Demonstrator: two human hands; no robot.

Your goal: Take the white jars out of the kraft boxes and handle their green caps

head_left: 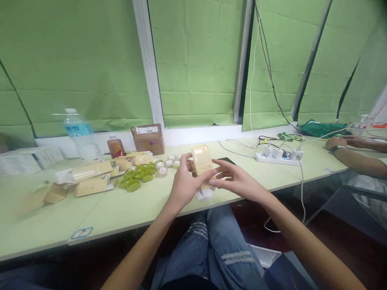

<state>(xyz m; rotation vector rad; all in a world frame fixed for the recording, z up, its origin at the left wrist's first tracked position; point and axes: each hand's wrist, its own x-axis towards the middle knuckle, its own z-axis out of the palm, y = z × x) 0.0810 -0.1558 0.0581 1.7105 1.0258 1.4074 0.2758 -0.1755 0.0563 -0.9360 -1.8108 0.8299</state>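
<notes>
In front of me, above the table's front edge, my left hand [187, 179] is closed round a small beige cardboard box [202, 159], held upright. Faint print shows on the box's face, and white flaps stick out at its lower end. My right hand [237, 179] is at the box's right side with fingers apart, the tips close to or touching its edge. Left of my hands lie several green shaped cups [133, 184] in a cluster, with small clear round containers [162, 170] beside them. A pile of opened beige boxes [92, 186] is further left.
A water bottle [80, 137], a drink carton [116, 147] and a brown box [148, 139] line the table's back. Right of me, a white power strip [279, 159] trails cables. Another person's arm [356, 161] rests at the far right. A dark flat object [227, 160] lies behind my right hand.
</notes>
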